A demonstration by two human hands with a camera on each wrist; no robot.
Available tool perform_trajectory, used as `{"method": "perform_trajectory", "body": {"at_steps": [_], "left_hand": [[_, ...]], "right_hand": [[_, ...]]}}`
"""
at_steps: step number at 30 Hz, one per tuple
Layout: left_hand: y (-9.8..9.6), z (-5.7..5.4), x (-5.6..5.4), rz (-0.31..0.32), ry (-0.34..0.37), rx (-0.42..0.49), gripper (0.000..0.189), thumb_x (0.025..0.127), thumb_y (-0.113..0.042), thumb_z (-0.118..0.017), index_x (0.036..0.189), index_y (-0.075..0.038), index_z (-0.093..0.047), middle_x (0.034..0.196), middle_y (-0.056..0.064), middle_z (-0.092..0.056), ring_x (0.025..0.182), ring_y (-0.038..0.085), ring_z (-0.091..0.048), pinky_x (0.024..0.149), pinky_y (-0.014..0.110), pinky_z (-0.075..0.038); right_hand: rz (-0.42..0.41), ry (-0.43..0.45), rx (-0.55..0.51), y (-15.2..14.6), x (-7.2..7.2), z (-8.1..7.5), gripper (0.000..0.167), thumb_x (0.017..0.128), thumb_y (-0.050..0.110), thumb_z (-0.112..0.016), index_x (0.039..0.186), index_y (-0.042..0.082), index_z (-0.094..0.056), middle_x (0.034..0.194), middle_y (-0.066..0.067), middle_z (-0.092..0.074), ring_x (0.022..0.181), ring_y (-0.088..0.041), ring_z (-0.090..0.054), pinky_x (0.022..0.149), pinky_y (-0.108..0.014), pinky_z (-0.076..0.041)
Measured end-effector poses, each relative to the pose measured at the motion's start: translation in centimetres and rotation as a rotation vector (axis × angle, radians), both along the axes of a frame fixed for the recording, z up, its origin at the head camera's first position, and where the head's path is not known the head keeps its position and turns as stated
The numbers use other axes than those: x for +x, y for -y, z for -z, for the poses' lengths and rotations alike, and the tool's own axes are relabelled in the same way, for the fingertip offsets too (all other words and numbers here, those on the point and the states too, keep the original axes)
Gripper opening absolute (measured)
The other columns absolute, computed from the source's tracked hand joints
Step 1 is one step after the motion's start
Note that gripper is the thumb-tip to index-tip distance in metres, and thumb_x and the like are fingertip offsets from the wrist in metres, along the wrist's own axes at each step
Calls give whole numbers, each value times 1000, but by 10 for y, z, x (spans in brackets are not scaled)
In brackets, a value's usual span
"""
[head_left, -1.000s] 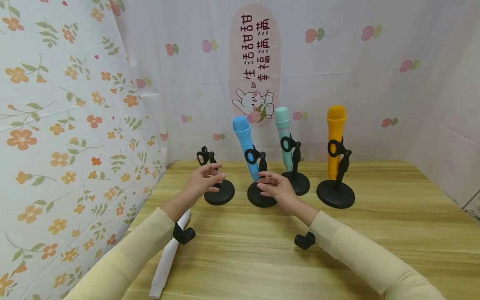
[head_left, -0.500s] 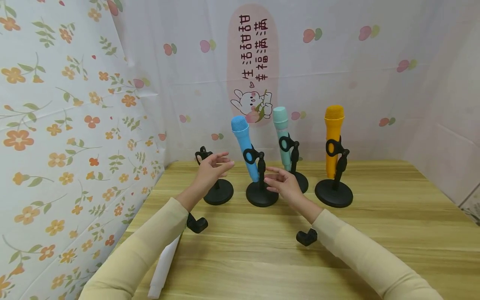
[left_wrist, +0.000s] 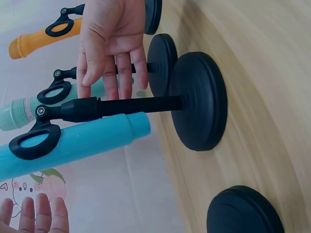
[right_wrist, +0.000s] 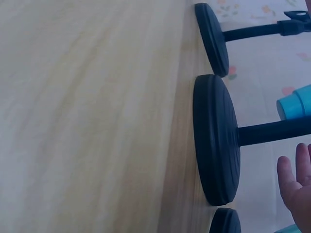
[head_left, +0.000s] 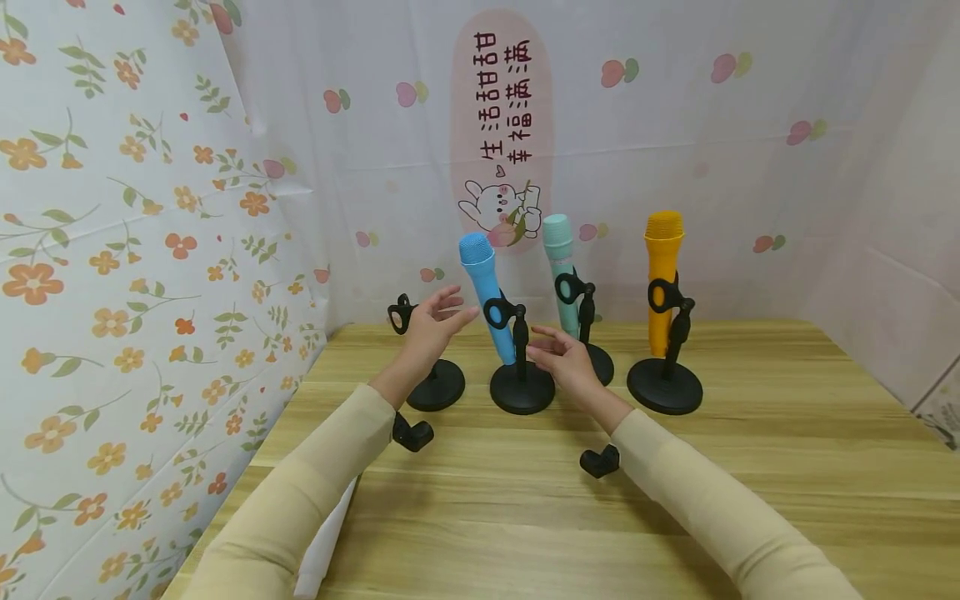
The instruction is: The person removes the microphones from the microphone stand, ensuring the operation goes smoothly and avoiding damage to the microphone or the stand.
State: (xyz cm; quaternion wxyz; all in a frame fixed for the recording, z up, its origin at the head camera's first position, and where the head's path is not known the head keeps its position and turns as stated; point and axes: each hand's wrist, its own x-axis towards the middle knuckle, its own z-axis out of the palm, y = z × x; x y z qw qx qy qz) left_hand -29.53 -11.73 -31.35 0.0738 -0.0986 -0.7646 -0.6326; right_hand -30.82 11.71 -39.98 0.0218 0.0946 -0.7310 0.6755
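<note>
A blue microphone leans in the ring clip of a black desk stand. My left hand is just left of this microphone, fingers spread and apart from it, and overlaps an unfilled stand. On the other side, my right hand has its fingertips right at the stand's pole. Its fingers look extended and relaxed in the left wrist view. Behind the right hand, a mint-green microphone sits in its own stand.
Farther right, an orange microphone sits in another black stand. A long white object lies on the wooden table, partly under the left sleeve. Printed cloth hangs behind and to the left.
My left hand has moved right and slightly up, from the unfilled stand toward the blue microphone. My right hand shifted slightly right from before the blue microphone's stand to beside its pole.
</note>
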Motion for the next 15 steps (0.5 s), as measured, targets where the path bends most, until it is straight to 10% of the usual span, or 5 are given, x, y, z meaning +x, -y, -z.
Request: {"method": "perform_trajectory", "body": {"at_steps": [15], "left_hand": [[-17,-4,-20,-8,-51,158,60,88,-29,-74,141,-17,-48,131,5,-55,118,21,-54,100,39,-45]], "right_hand": [[5,48,-240,10,-13,-1,53,92,12,-69,141,10,-50,123,-13,-58,107,-19,-60,100,-42,-45]]}}
